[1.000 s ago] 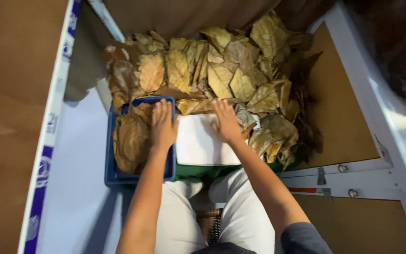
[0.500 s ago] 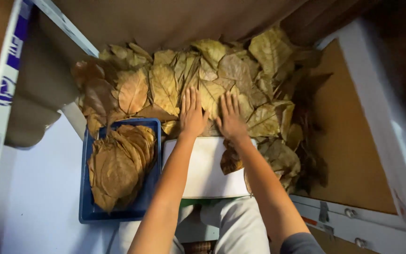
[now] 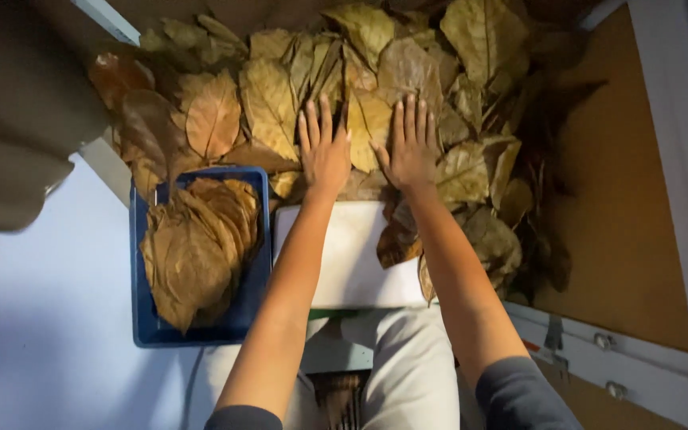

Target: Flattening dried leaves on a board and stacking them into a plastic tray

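The pile of dry leaves (image 3: 376, 103), brown and yellow-tan, crinkled and overlapping, is lying heaped across the surface ahead of the person, spilling past the white board (image 3: 352, 263) and beside the blue tray (image 3: 146, 318), which is holding its own stack of leaves. The left hand (image 3: 324, 151) and right hand (image 3: 409, 147) are pressing flat on the pile side by side, fingers stretched out and slightly apart, gripping nothing. Half a second ago both hands were lying nearer the white board; now they are reaching further up into the heap.
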